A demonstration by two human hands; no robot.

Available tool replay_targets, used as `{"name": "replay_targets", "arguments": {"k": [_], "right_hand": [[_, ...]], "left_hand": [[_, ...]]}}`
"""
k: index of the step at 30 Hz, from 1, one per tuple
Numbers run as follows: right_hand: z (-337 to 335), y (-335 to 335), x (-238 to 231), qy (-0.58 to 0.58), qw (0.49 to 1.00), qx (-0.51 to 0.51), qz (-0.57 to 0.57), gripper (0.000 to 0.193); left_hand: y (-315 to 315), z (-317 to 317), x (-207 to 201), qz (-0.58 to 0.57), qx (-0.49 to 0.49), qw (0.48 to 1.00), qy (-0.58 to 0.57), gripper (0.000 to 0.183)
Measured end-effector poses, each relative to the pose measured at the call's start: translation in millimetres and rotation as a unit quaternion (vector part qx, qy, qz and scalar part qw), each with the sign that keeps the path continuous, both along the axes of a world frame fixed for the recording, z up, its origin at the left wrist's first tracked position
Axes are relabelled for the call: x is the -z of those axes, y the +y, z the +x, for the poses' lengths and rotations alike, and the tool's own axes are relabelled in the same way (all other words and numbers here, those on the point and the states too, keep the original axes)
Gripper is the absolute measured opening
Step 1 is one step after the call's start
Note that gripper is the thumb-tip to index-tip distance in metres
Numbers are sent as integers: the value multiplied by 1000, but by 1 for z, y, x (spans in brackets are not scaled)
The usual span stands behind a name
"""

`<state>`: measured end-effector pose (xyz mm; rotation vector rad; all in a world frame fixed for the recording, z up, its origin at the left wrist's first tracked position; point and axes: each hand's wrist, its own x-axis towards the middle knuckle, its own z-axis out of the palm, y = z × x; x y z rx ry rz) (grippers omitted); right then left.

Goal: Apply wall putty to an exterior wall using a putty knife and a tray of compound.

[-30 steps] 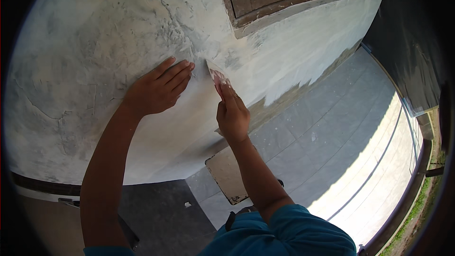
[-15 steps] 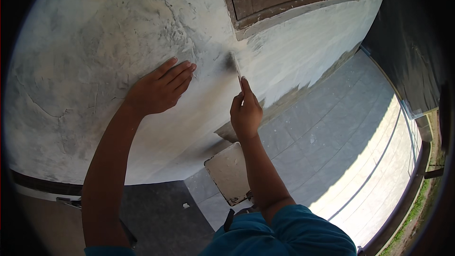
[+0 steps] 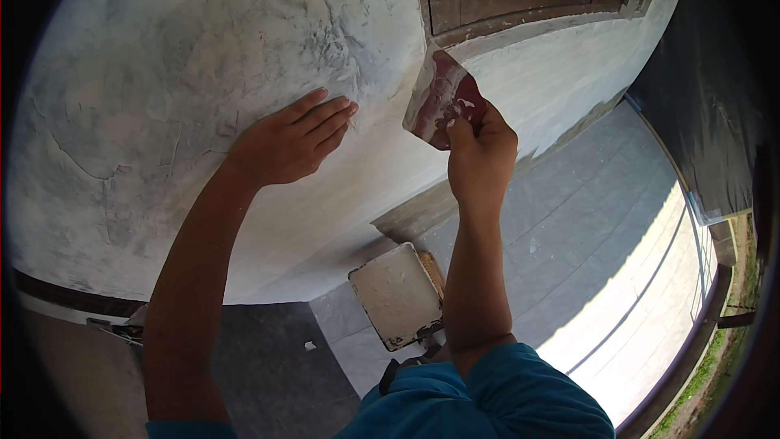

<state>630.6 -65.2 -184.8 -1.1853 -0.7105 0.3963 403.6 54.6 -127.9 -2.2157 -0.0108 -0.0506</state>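
Observation:
My left hand (image 3: 288,140) lies flat against the patchy white and grey wall (image 3: 114,106), its fingers stretched out and holding nothing. My right hand (image 3: 486,150) grips a putty scraper (image 3: 445,97) between thumb and fingers. The scraper has a dark red body smeared with white putty and a pale, broad blade edge. Its face is turned toward me, and the blade is close to the wall just below the window's lower left corner; whether it touches cannot be told.
A brown wooden window frame (image 3: 536,8) is set in the wall at upper right. Below my arms, a square putty-covered board (image 3: 398,297) sits near my body. Grey floor tiles (image 3: 561,228) stretch right into sunlight. A dark sheet (image 3: 699,106) hangs at far right.
My right hand has moved up and right, and the scraper has turned from edge-on to showing its red face. The left hand stays on the wall. The whole view has shifted slightly.

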Motion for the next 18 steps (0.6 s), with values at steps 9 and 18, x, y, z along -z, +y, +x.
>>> {"name": "replay_targets", "arguments": {"k": [9,18], "right_hand": [[16,57,85,-149,958,238,-54,39],[-86,17,125,-244,967,31,-61,45]], "left_hand": [[-1,-4,2,16,-5,1000,6,41],[-4,1,-4,0,-4,1000,0,35]]}}
